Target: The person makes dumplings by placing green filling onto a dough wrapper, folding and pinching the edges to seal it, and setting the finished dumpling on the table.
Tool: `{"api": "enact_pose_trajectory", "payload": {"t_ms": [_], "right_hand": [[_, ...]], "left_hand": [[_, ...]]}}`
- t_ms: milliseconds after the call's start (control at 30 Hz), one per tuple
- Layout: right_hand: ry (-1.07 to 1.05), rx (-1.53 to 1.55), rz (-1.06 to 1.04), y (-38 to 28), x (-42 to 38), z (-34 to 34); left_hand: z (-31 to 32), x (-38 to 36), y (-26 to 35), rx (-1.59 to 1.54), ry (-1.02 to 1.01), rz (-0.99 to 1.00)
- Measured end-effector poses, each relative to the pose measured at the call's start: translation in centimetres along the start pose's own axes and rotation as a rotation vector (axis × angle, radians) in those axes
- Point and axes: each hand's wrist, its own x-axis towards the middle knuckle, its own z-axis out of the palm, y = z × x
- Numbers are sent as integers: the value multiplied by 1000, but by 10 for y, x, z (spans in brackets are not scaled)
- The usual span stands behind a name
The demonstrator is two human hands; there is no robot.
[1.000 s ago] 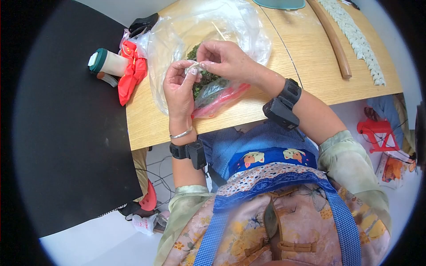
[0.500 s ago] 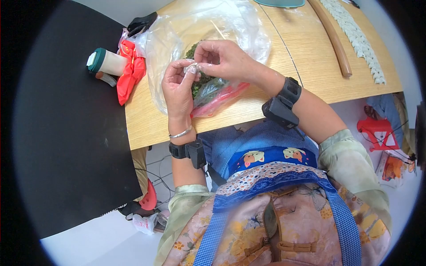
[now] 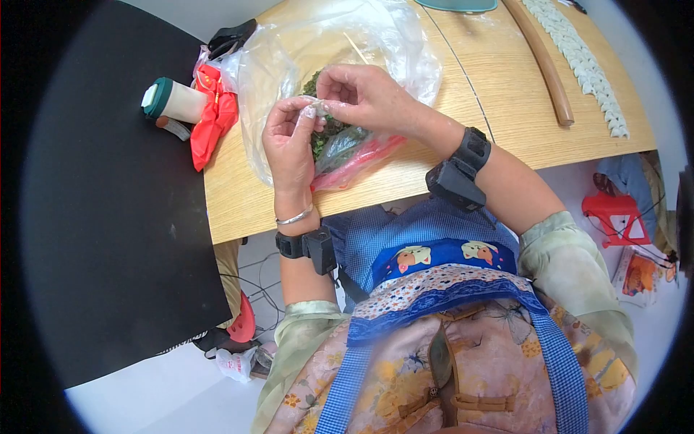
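Between the fingertips of both hands is a small white dumpling (image 3: 319,108), mostly covered by the fingers. My left hand (image 3: 290,141) pinches it from the left, thumb upward, with pale flour on the fingertips. From the right, my right hand (image 3: 370,95) pinches its edge with thumb and curled forefinger. Directly below them, chopped green filling (image 3: 318,148) lies in a clear plastic bag (image 3: 271,69) spread open on the table. A light stick (image 3: 354,48) slants out of the filling.
A wooden rolling pin (image 3: 542,61) and a long overlapping row of white dumplings (image 3: 582,69) lie at the right of the table (image 3: 477,50). A green-lidded cup (image 3: 177,101) and a red bag (image 3: 211,119) are at the left. Part of a green item (image 3: 459,4) shows at the far edge.
The fingers have shifted slightly at the pinch, the left thumb moving up a little. Both hands keep their hold and everything else stays in place.
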Motion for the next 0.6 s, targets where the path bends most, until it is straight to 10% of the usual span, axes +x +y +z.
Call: {"api": "enact_pose_trajectory", "payload": {"t_ms": [600], "right_hand": [[16, -25, 14, -2, 1, -1]], "left_hand": [[0, 0, 0, 14, 34, 12]]}}
